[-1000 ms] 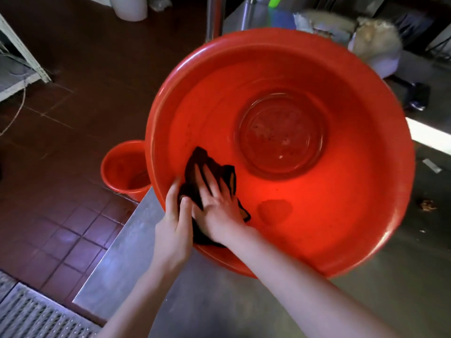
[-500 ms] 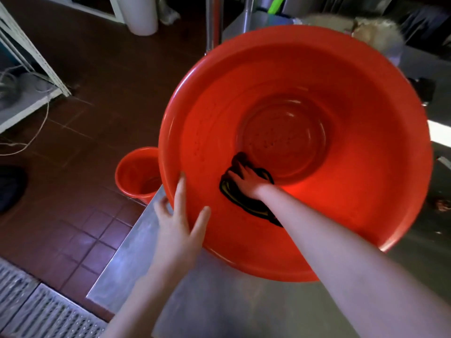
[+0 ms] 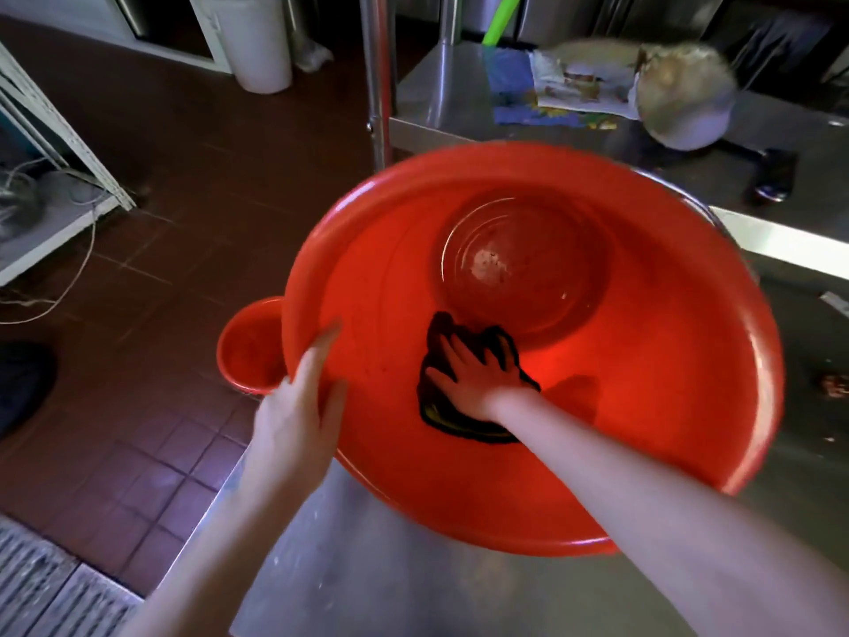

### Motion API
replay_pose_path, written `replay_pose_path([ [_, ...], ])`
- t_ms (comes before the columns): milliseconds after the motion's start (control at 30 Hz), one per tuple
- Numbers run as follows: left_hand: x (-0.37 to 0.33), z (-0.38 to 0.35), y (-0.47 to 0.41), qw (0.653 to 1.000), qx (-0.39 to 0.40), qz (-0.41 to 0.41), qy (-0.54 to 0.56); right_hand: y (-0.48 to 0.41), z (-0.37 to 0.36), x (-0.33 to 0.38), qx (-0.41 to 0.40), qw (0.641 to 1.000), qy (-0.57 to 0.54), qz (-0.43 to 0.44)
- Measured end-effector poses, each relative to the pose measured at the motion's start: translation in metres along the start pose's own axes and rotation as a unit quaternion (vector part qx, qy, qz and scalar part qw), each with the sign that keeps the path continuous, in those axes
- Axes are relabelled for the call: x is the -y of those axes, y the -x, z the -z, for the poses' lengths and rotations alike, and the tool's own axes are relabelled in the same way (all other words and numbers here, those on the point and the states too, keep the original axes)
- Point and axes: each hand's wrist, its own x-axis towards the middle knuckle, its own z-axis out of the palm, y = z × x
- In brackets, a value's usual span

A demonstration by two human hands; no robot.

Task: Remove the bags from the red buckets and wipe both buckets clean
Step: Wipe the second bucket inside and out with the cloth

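Note:
A large red bucket lies tilted toward me on the steel table, its inside facing the camera. My right hand is inside it, pressing a dark cloth against the lower inner wall, just below the round bottom. My left hand grips the bucket's left rim, fingers spread over the edge. A second red bucket stands upright on the tiled floor, partly hidden behind the big one's left rim. No bag shows in either bucket.
The table's left edge drops to a brown tiled floor with a metal grate at the lower left. At the back, the table carries a blue cloth, papers and a metal bowl. A white bin stands on the floor.
My right hand has pushed the cloth from the rim down the inner wall toward the bottom. My left hand let go of the cloth and took the rim. The view pulled back.

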Motion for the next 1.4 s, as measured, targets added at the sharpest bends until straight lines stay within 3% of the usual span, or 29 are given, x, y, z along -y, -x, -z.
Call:
replay_pose_path([
  [133, -0.004, -0.029, 0.013, 0.995, 0.006, 0.071, 0.071, 0.060, -0.040, 0.027, -0.119, 0.967, -0.050, 0.219],
  [200, -0.003, -0.031, 0.013, 0.991, 0.007, 0.093, 0.093, 0.070, -0.050, 0.031, -0.170, 0.944, -0.037, 0.280],
  [267, -0.001, -0.033, 0.017, 0.990, 0.017, 0.101, 0.097, 0.055, -0.043, 0.026, -0.169, 0.955, -0.064, 0.237],
  [400, -0.012, -0.041, 0.036, 0.985, 0.031, 0.104, 0.137, 0.002, -0.016, -0.007, -0.097, 0.984, -0.134, 0.061],
  [533, -0.011, -0.045, 0.041, 0.981, 0.036, 0.109, 0.156, -0.020, -0.003, -0.024, -0.007, 0.994, -0.097, -0.049],
  [600, -0.017, -0.044, 0.041, 0.982, 0.034, 0.093, 0.160, -0.014, -0.002, -0.013, -0.010, 0.992, -0.123, -0.035],
  [700, -0.026, -0.041, 0.040, 0.982, 0.025, 0.085, 0.166, 0.011, -0.005, 0.021, -0.090, 0.974, -0.194, 0.076],
  [867, -0.026, -0.035, 0.033, 0.973, 0.049, 0.110, 0.195, 0.052, -0.024, 0.054, -0.171, 0.947, -0.202, 0.184],
  [967, -0.025, -0.035, 0.039, 0.967, 0.055, 0.124, 0.214, 0.016, -0.020, 0.036, -0.180, 0.950, -0.216, 0.138],
  [1100, -0.024, -0.031, 0.045, 0.971, 0.055, 0.122, 0.199, -0.038, -0.006, -0.008, -0.059, 0.989, -0.118, 0.060],
  [1267, -0.016, 0.006, 0.006, 0.999, 0.010, -0.021, 0.044, -0.041, -0.006, -0.014, -0.024, 0.994, -0.062, 0.082],
  [1400, -0.006, 0.042, -0.037, 0.995, -0.009, -0.087, -0.053, -0.032, -0.004, -0.012, -0.006, 0.999, -0.020, 0.033],
])
